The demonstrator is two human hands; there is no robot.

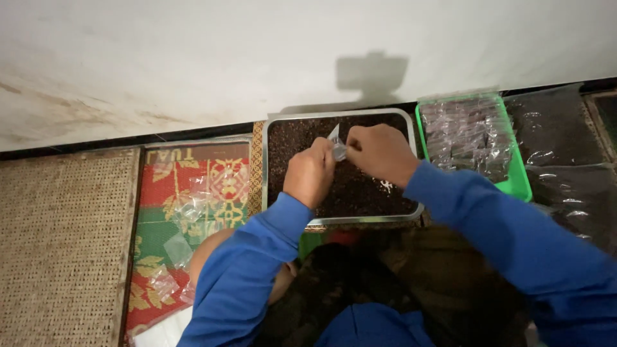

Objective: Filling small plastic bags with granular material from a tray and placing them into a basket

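Our left hand (310, 173) and right hand (380, 153) both pinch 1 small clear bag (337, 145) over the far edge of the metal tray (360, 220) | risk: loose grip tilts bag, dark grains (360, 189) spill past tray onto floor mat (193, 193).

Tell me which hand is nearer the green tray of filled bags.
Right. The right hand is over the metal tray of dark grains, beside the green tray. The left hand is farther off; both pinch a small clear bag.
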